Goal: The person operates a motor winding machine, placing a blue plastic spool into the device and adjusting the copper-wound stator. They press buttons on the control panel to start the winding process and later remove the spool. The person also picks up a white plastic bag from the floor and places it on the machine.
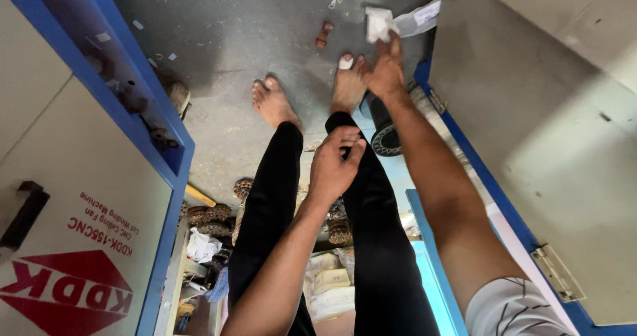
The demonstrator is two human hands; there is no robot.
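While the left hand [335,167] rests with fingers curled loosely on the black trouser leg [378,243], empty, the right hand [387,67] reaches down, fingertips pinched on a crumpled white paper scrap [378,22] just lifted above the grey concrete floor [232,30], not yet carried anywhere.

Landmark: the grey concrete floor [232,37]. On it stand two bare feet; the right hand [386,67] reaches beside the right foot, the left hand [335,167] on the black-trousered leg [378,243].
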